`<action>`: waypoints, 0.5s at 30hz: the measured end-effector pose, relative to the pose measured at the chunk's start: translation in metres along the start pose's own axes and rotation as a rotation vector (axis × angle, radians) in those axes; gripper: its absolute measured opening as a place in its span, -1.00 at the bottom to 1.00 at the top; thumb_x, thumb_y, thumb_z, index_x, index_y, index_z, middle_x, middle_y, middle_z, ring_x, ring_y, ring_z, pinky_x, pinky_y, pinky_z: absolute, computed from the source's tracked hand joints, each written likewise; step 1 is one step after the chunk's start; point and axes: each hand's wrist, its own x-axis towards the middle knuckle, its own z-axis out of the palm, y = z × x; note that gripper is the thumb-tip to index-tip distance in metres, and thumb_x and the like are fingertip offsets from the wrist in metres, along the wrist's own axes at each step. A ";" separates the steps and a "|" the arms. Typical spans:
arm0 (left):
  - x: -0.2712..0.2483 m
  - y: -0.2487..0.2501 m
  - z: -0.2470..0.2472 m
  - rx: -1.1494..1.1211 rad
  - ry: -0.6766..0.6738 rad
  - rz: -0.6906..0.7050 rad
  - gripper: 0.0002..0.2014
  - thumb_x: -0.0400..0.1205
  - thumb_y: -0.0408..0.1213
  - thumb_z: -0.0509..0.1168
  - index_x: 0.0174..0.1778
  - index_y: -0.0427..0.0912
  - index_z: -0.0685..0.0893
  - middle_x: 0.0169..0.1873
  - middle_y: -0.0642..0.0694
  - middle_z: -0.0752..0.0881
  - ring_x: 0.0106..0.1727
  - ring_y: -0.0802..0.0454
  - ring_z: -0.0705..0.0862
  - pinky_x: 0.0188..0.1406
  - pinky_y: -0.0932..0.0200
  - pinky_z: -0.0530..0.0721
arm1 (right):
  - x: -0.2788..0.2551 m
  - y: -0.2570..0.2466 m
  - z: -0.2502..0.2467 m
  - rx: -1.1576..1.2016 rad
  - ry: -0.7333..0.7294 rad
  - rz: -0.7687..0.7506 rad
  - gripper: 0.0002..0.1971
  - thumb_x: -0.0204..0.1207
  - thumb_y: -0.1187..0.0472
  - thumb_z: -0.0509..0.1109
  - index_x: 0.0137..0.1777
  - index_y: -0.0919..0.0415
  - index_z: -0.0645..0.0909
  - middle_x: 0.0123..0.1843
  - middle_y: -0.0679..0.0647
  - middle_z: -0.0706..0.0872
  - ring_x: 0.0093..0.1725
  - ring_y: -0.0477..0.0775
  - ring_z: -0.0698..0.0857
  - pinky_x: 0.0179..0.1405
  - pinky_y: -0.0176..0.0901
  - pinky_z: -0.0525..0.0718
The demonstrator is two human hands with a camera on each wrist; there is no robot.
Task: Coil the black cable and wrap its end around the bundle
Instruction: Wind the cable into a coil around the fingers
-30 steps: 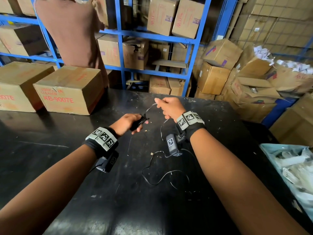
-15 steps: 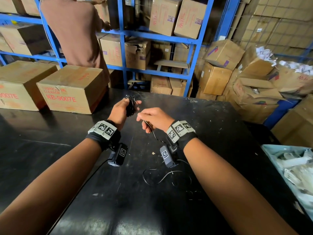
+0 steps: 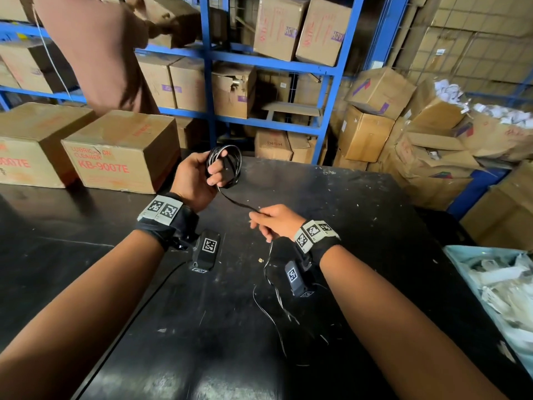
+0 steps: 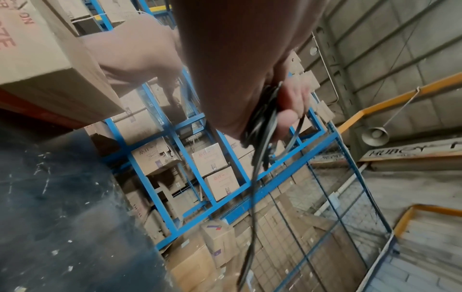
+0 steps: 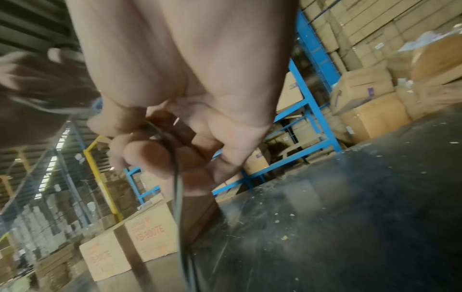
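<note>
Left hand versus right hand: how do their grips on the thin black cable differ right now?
The left hand is raised and grips a coiled bundle of several loops; the right hand sits lower and pinches a single strand. The left hand holds finished coils, while the right hand has loose slack trailing down onto the black table. Both hold the same thin black cable, stretched between them.

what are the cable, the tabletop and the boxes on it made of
Cable: looks like rubber or plastic sheathing, black and slightly glossy; it bends into tight loops and catches highlights. Tabletop: hard, smooth black surface, possibly laminate or painted board; it reflects light and shows pale scuffs. Boxes: brown corrugated cardboard, matte, with red print and creased edges.
</note>
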 end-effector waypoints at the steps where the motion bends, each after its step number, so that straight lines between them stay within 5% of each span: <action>1: 0.000 0.004 -0.003 -0.017 -0.013 0.012 -0.76 0.44 -0.21 0.02 -0.18 -0.22 0.54 -0.65 0.06 0.37 -0.69 0.15 0.24 -0.58 0.27 0.29 | -0.001 0.005 -0.005 0.026 0.013 0.019 -0.70 0.60 0.00 0.30 -0.21 0.20 0.66 -0.55 0.02 0.49 -0.59 -0.04 0.46 -0.39 -0.15 0.59; 7: -0.008 0.017 -0.014 0.051 -0.151 -0.079 -0.80 0.28 -0.15 0.21 -0.33 -0.20 0.60 -0.73 0.07 0.37 -0.70 0.10 0.09 -0.65 0.25 0.25 | -0.005 0.015 -0.029 0.206 0.145 0.120 -0.72 0.58 0.07 0.36 -0.25 0.27 0.61 -0.58 0.00 0.38 -0.64 -0.08 0.33 -0.49 -0.16 0.44; 12: -0.015 -0.011 -0.014 0.482 -0.244 -0.278 -0.72 0.46 -0.23 0.04 -0.35 -0.30 0.60 -0.75 -0.01 0.41 -0.76 0.12 0.23 -0.66 0.26 0.22 | 0.009 -0.012 -0.039 0.157 0.350 0.088 -0.72 0.52 0.09 0.44 -0.30 0.28 0.58 -0.54 0.06 0.36 -0.67 -0.05 0.33 -0.60 -0.21 0.41; 15: -0.014 -0.031 -0.019 0.859 -0.242 -0.255 -0.71 0.59 -0.28 0.00 -0.36 -0.30 0.50 -0.69 -0.02 0.52 -0.70 0.08 0.38 -0.62 0.22 0.33 | 0.014 -0.038 -0.041 0.150 0.326 0.029 -0.72 0.53 0.10 0.43 -0.29 0.31 0.58 -0.54 0.06 0.38 -0.67 -0.05 0.35 -0.63 -0.24 0.44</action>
